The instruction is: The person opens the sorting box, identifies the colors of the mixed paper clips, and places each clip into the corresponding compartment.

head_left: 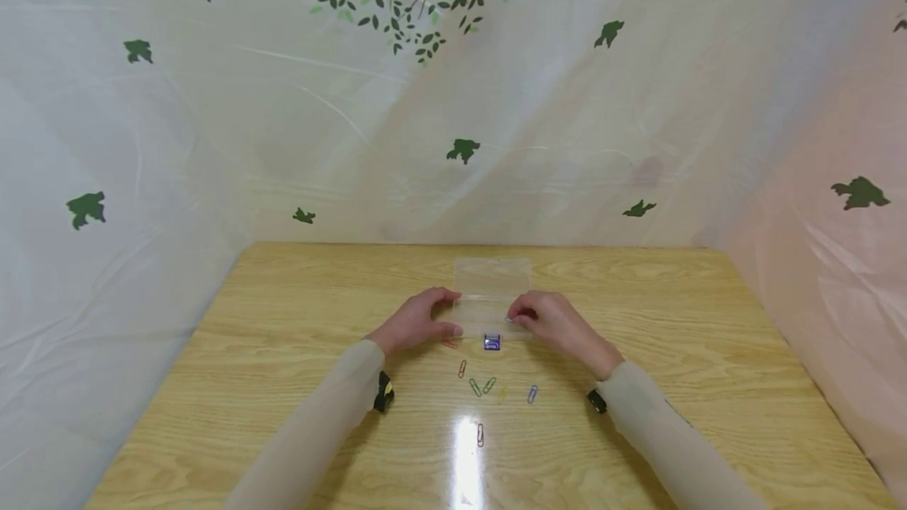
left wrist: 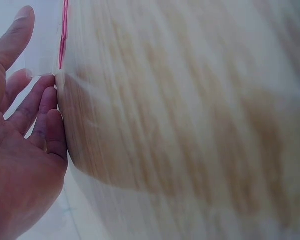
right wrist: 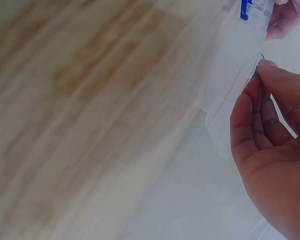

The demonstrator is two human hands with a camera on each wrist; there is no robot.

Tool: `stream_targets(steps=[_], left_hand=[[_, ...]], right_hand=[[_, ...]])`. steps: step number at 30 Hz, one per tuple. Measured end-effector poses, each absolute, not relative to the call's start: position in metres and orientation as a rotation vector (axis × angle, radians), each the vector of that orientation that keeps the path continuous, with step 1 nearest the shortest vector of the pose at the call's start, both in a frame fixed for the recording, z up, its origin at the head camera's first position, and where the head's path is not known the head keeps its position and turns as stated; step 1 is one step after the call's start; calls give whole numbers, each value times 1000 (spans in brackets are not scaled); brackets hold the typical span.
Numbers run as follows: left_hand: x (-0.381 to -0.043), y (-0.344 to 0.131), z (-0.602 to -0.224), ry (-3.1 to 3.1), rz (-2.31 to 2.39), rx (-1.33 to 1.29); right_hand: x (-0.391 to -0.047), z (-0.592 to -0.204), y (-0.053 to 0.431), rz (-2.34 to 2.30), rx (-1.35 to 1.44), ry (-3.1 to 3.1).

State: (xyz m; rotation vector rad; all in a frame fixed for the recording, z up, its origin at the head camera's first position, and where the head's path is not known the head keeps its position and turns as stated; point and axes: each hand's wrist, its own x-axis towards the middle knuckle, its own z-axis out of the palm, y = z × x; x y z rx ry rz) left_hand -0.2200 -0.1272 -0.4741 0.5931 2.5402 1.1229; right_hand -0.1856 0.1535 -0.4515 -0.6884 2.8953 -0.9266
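A clear plastic box (head_left: 482,325) with a blue latch (head_left: 492,342) at its front stands on the table, its clear lid (head_left: 492,276) open toward the back. My left hand (head_left: 423,319) holds the box's left end, thumb near the front corner and index finger near the back. In the left wrist view, the other fingertips lie low beside the box. Over the box's right part, my right hand (head_left: 551,325) pinches a small thin paper clip (right wrist: 262,55) between thumb and index finger, mostly hidden by the fingertips. A red paper clip (head_left: 449,343) lies by my left thumb.
Several paper clips lie in front of the box: a red one (head_left: 462,368), a green pair (head_left: 475,388), a faint yellow one (head_left: 503,394), a blue one (head_left: 532,393) and a dark red one (head_left: 480,435) nearest me. A patterned curtain (head_left: 354,140) hangs behind the wooden table (head_left: 283,408).
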Motion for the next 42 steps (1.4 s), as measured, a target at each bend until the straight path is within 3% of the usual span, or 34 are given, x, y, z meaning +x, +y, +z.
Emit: stream_targets(steps=[23, 42], left_hand=[[-221, -125, -473, 2518, 1137, 596], [-222, -128, -472, 2534, 1107, 597]], right_hand=[[-184, -449, 155, -828, -716, 2939], [-145, -433, 178, -1074, -750, 2683]])
